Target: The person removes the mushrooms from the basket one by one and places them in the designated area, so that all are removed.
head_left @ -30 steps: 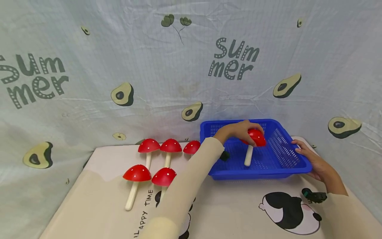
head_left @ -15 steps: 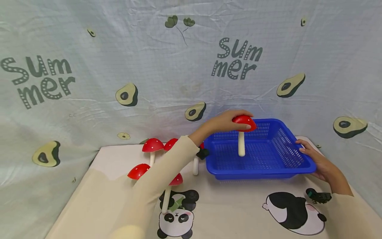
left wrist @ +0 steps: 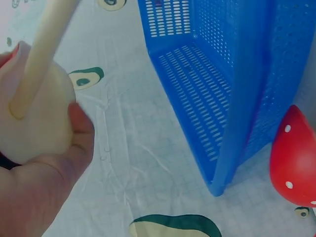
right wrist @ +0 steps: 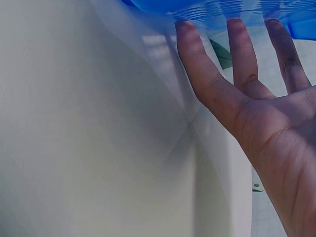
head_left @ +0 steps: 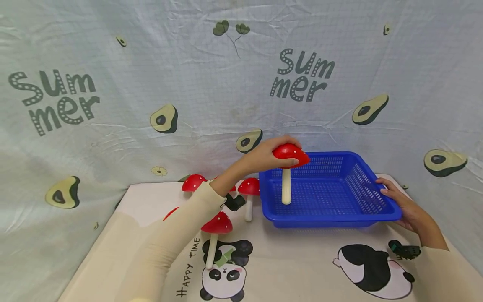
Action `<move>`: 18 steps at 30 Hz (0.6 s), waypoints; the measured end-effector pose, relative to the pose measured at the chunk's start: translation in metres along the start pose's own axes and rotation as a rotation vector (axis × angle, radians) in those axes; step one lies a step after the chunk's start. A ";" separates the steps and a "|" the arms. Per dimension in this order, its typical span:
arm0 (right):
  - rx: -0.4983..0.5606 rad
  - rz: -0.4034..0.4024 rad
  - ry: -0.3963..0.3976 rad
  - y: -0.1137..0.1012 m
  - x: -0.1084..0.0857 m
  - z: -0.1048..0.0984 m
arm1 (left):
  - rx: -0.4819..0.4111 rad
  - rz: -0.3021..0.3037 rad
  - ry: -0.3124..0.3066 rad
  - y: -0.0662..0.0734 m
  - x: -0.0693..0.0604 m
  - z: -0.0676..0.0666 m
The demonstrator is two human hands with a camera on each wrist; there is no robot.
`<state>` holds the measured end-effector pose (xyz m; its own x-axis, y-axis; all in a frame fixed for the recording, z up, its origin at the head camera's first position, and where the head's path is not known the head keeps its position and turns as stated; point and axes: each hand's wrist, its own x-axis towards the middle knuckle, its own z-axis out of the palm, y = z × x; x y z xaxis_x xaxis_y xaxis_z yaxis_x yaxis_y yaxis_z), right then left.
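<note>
My left hand (head_left: 269, 153) grips a toy mushroom by its red, white-dotted cap (head_left: 286, 154). Its pale stem hangs down over the left part of a blue plastic basket (head_left: 336, 218). In the left wrist view the mushroom's cream underside (left wrist: 44, 128) shows, with fingers (left wrist: 81, 128) round its edge. My right hand (head_left: 409, 212) holds the basket's right rim; in the right wrist view several fingers (right wrist: 242, 49) touch the basket's underside (right wrist: 212, 12). Left of the basket, more toy mushrooms (head_left: 216, 224) lie on the table, partly hidden by my left sleeve.
A red mushroom (head_left: 249, 186) lies close beside the basket's left wall. The table (head_left: 294, 268) has a cloth printed with pandas. Behind it hangs a pale sheet (head_left: 203, 88) with avocado prints. Dark devices are strapped at both wrists.
My left hand has lifted the mushroom from inside the basket and carried it left toward the basket's left side. The right hand keeps its hold on the rim. The head view has shifted slightly.
</note>
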<state>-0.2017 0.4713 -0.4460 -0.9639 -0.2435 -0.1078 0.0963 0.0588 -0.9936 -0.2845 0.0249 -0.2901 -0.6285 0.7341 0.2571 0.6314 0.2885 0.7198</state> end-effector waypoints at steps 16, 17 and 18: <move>0.012 -0.013 -0.017 0.002 0.001 -0.001 | -0.005 0.049 0.059 -0.014 -0.042 -0.003; 0.012 -0.013 -0.019 0.002 0.001 -0.001 | -0.002 0.052 0.060 -0.014 -0.044 -0.004; 0.016 -0.015 -0.024 0.002 0.001 -0.001 | -0.004 0.059 0.060 -0.014 -0.047 -0.005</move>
<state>-0.2032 0.4724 -0.4476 -0.9590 -0.2677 -0.0935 0.0860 0.0397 -0.9955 -0.2664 -0.0164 -0.3091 -0.6164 0.7117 0.3370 0.6662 0.2432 0.7050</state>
